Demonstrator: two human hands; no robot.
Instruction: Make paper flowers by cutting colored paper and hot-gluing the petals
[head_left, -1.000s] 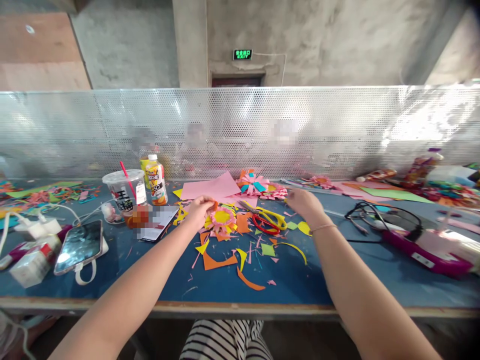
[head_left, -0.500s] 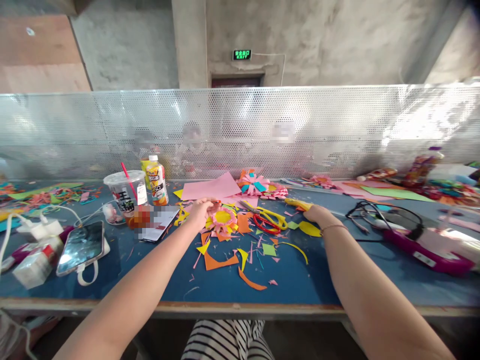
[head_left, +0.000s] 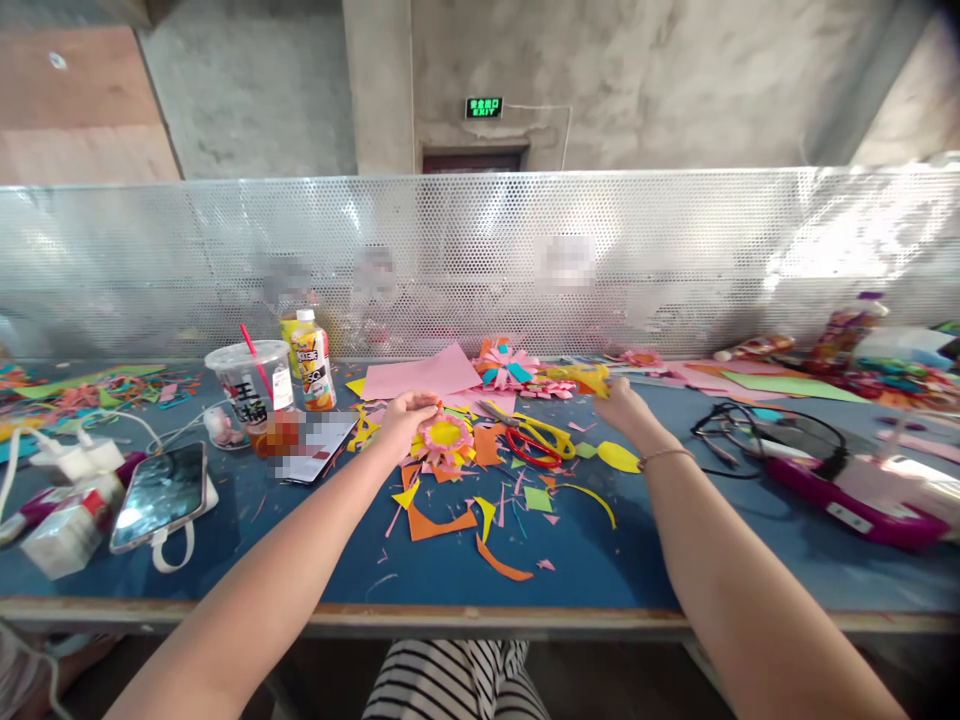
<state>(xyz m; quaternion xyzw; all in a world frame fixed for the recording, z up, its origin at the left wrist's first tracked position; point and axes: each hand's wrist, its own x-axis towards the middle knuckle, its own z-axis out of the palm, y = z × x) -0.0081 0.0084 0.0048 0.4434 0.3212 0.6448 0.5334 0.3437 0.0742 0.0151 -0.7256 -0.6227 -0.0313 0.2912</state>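
My left hand pinches the edge of a pink and yellow paper flower lying on the blue table. My right hand is raised a little above the table and holds a yellow paper piece, blurred. Between the hands lie scissors with red and yellow handles. Orange, yellow, green and pink paper scraps are scattered in front of the flower.
A pink sheet and finished paper flowers lie behind. At left stand a lidded cup with a straw, a drink bottle and a phone. A purple tool with black cables lies right. A perforated metal screen backs the table.
My right hand went down to the table right of the scissors, took a yellow piece and lifted it up and back. My left hand stayed on the flower.
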